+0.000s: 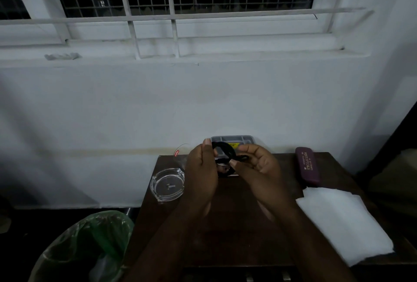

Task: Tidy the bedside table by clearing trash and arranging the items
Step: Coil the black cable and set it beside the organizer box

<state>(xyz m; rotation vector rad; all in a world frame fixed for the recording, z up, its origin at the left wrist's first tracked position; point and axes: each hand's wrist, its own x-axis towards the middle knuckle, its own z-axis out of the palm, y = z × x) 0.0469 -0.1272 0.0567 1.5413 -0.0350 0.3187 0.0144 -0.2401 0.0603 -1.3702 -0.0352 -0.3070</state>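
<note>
Both hands are raised over the middle of the dark wooden bedside table. Between them they hold a black cord wound into loops. My left hand pinches the left side of the coil with thumb and fingers. The cord's other side is gripped by my right hand. Part of the coil hangs down behind the fingers, and something small and dark under it is mostly hidden.
A clear glass ashtray sits at the table's left edge. A grey tray stands at the back by the wall. A maroon spectacle case and a folded white cloth lie on the right. A green-lined trash bin stands left of the table.
</note>
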